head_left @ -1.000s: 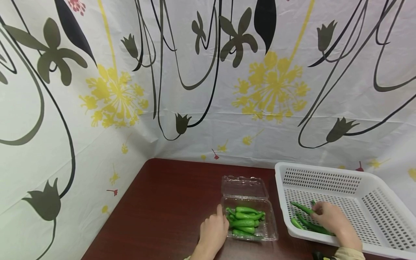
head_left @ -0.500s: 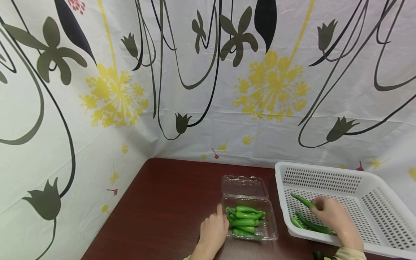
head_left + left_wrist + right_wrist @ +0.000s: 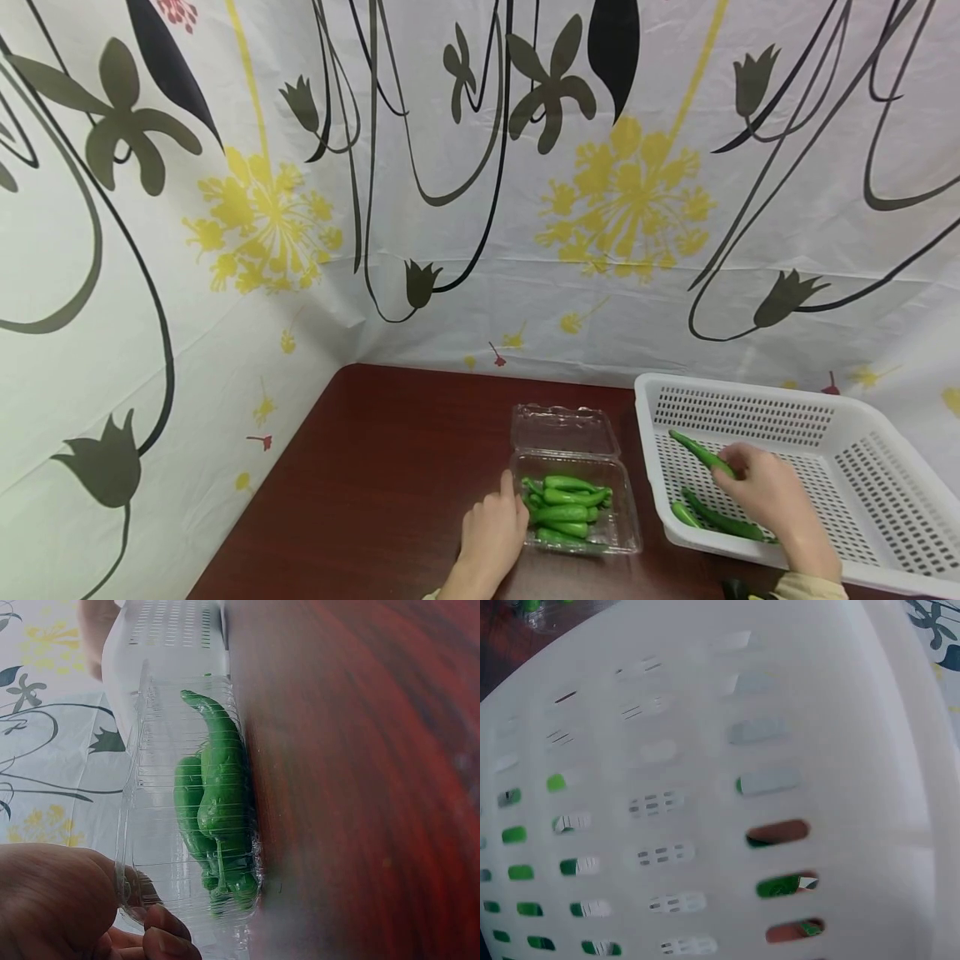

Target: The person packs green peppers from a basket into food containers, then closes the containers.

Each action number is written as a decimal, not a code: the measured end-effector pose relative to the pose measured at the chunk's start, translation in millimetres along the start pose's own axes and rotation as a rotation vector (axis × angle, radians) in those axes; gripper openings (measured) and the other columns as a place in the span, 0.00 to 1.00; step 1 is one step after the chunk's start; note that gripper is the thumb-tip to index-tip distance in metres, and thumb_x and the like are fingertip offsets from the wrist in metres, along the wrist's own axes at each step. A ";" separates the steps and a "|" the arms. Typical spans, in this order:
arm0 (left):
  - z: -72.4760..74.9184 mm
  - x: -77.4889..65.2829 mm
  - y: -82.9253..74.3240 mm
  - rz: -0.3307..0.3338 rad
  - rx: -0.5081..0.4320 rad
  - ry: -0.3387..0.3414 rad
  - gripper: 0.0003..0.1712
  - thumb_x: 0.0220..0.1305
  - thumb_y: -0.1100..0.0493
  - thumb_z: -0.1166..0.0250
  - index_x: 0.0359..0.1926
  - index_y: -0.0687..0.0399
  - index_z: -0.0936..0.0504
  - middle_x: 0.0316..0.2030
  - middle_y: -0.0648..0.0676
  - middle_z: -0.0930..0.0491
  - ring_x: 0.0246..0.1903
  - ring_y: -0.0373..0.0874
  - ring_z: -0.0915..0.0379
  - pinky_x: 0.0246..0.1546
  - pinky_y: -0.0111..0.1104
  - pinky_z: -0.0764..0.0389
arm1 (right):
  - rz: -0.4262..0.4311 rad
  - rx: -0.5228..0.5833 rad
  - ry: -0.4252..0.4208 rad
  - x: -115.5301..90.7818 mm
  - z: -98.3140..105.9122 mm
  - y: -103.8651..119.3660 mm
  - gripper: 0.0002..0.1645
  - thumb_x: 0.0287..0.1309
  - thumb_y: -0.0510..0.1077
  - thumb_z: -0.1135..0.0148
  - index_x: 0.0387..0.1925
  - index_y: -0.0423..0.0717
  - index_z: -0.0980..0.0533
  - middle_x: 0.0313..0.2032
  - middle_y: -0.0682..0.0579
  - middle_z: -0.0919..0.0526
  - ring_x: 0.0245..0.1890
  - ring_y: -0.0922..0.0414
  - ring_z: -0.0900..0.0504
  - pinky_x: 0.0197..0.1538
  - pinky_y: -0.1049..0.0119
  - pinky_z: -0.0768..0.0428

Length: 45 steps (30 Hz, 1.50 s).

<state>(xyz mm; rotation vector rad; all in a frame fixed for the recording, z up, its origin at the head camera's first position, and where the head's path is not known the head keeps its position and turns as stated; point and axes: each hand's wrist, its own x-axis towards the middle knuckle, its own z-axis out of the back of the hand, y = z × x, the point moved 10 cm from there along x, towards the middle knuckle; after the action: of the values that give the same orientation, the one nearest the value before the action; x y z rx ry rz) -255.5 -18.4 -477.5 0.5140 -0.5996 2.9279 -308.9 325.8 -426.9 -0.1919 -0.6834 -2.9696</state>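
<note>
Over the white basket (image 3: 798,408), my right hand (image 3: 772,496) pinches a long green chili pepper (image 3: 692,447) whose free end points to the far left. More green chilies (image 3: 723,518) lie below on the basket floor. My left hand (image 3: 491,529) holds the left rim of a clear plastic clamshell box (image 3: 628,517); in the left wrist view its fingertips (image 3: 166,930) curl at the rim. Several green chilies (image 3: 564,514) are heaped inside the box, its lid (image 3: 566,432) folded back. In the right wrist view the slotted basket wall (image 3: 840,750) hides most of the hand.
The dark red table (image 3: 360,475) stretches to the left of the box. A patterned cloth (image 3: 465,225) hangs along the back and left. The basket stands close to the box's right side. A small black and yellow item (image 3: 738,590) shows near the right sleeve.
My right hand has lifted the chili pepper up and slightly farther away from the other peppers in the basket. The left hand and the box have stayed in place.
</note>
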 end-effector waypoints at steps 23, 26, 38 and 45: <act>-1.0 0.2 -0.3 -0.003 -0.001 0.005 0.23 0.65 0.60 0.36 0.59 0.67 0.23 0.19 0.57 0.21 0.11 0.48 0.29 0.10 0.37 0.33 | 0.090 0.013 -0.116 -6.7 12.5 34.7 0.10 0.55 0.39 0.33 0.38 0.37 0.19 0.27 0.54 0.20 0.26 0.58 0.25 0.31 0.56 0.27; -1.7 0.1 0.0 0.002 -0.002 0.011 0.23 0.66 0.60 0.37 0.59 0.67 0.23 0.19 0.58 0.21 0.11 0.48 0.29 0.11 0.37 0.33 | 0.106 0.028 -0.117 -7.3 11.4 39.5 0.08 0.55 0.39 0.33 0.37 0.40 0.19 0.27 0.55 0.19 0.26 0.58 0.24 0.31 0.56 0.26; 1.7 0.4 -0.8 -0.007 0.009 -0.012 0.23 0.65 0.60 0.36 0.58 0.67 0.23 0.19 0.57 0.21 0.11 0.49 0.28 0.11 0.38 0.32 | 0.144 0.052 -0.120 -6.1 5.7 54.4 0.08 0.54 0.37 0.31 0.37 0.39 0.19 0.29 0.55 0.18 0.27 0.58 0.21 0.32 0.58 0.24; 0.4 0.2 -0.2 0.003 -0.005 0.004 0.23 0.65 0.61 0.36 0.58 0.67 0.23 0.19 0.58 0.21 0.12 0.49 0.28 0.11 0.38 0.32 | 0.209 0.061 -0.125 -6.5 0.7 66.1 0.09 0.53 0.37 0.29 0.37 0.41 0.18 0.28 0.58 0.19 0.26 0.62 0.24 0.30 0.62 0.25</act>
<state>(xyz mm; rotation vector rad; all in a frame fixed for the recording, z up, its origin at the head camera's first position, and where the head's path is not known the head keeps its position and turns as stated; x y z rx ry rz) -255.5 -18.3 -477.1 0.5069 -0.6075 2.9290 -294.9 267.1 -398.8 -0.4206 -0.7187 -2.7519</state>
